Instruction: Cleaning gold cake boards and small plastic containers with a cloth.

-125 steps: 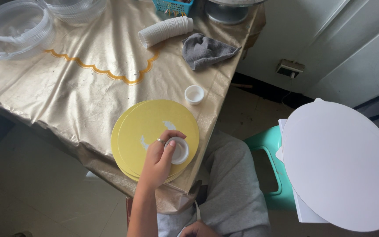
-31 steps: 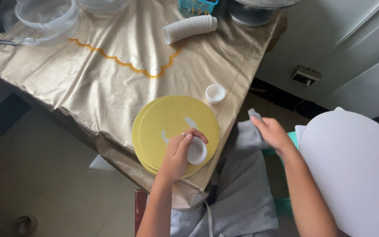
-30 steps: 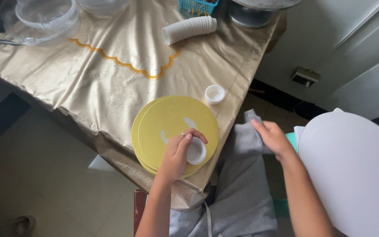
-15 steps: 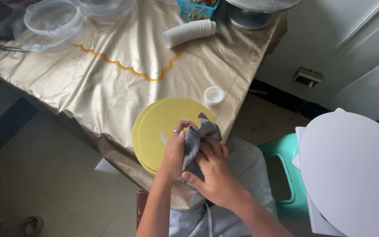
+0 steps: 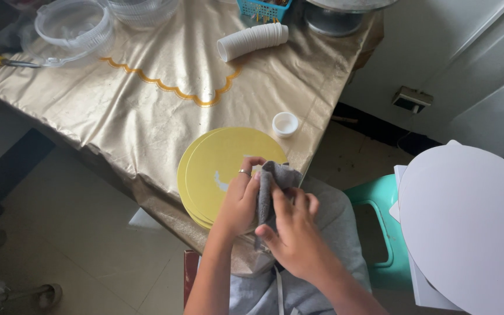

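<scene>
Gold table (image 5: 118, 111) edge, yellow boards (image 5: 223, 166) overhanging, hands gripping grey cloth (image 5: 275, 181)

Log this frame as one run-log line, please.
left hand: over yellow round boards, against grey cloth | right hand: fingers pressing the cloth | small white cup: apart on gold tablecloth

Soft daylight, sharp, mild tablecloth sheen
</scene>
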